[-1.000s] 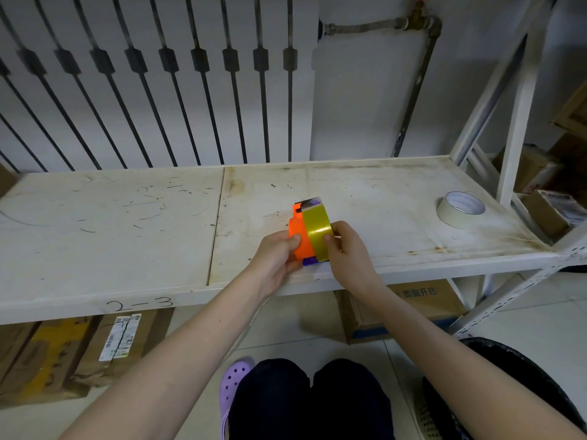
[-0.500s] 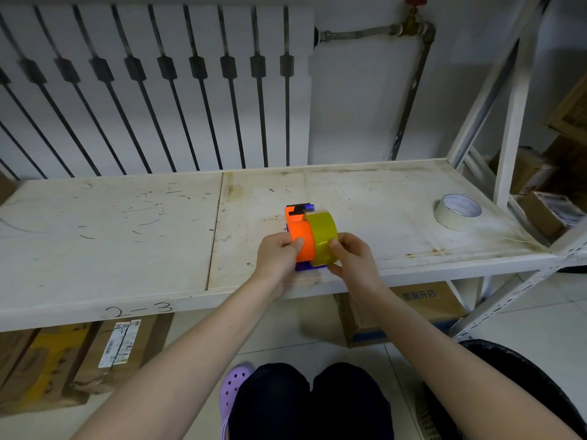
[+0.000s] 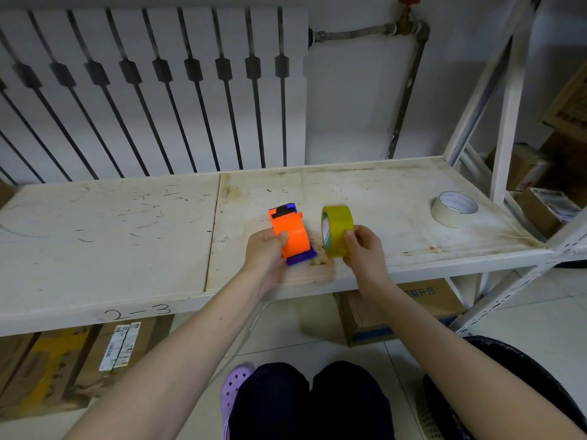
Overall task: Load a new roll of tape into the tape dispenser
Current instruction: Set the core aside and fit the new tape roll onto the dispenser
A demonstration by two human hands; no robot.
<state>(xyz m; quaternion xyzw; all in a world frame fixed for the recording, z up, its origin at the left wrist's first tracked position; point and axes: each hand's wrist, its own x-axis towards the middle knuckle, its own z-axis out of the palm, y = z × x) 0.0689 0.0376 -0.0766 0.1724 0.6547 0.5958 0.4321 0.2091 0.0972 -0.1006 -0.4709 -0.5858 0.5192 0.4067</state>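
Note:
An orange tape dispenser (image 3: 290,230) with a purple base stands on the white shelf (image 3: 127,236) near its front edge. My left hand (image 3: 265,252) grips it from the left side. A yellow roll of tape (image 3: 336,228) stands on edge just right of the dispenser, a small gap between them. My right hand (image 3: 365,249) pinches the roll by its near rim, thumb on the outer face. The roll is apart from the dispenser.
A white roll of tape (image 3: 454,208) lies flat at the shelf's far right, beside the rack's upright post (image 3: 508,128). A radiator (image 3: 152,90) stands behind the shelf. Cardboard boxes (image 3: 400,309) sit below and a black bin (image 3: 508,392) at lower right.
The yellow roll, earlier pressed against the dispenser's right side, has come away to the right in my right hand. The dispenser has come down onto the shelf in my left hand.

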